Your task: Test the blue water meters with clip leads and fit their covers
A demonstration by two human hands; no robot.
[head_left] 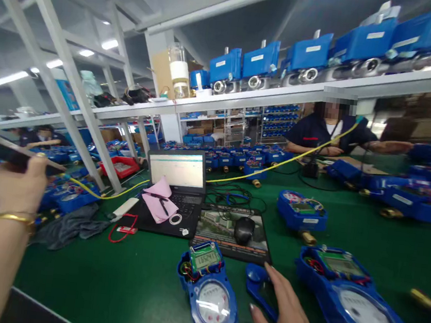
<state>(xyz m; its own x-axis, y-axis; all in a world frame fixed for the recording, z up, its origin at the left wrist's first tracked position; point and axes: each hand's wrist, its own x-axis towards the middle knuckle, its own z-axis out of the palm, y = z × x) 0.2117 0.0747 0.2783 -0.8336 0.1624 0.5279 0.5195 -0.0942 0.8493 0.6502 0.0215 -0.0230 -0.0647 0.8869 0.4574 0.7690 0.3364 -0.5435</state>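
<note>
My left hand (21, 181), raised at the left, is closed round a dark flat device (2, 150) with a light edge. A yellow cable (98, 195) ends at its near corner. My right hand (287, 315) is low at the front, thumb and forefinger spread over a blue plastic piece with an open middle (257, 276); whether they touch it I cannot tell. Left of it lies a blue meter (218, 307) with a round dial and a lit-looking digit display. Another blue meter (362, 308) lies to the right of my right hand, its circuit board exposed.
Behind stand an open laptop (177, 170) with pink paper (160, 202) on it and a mouse (244, 230) on a printed mat (211, 233). A grey cloth (71, 228) lies left. A shelf (246, 97) holds blue meters above. A co-worker (332, 128) sits opposite.
</note>
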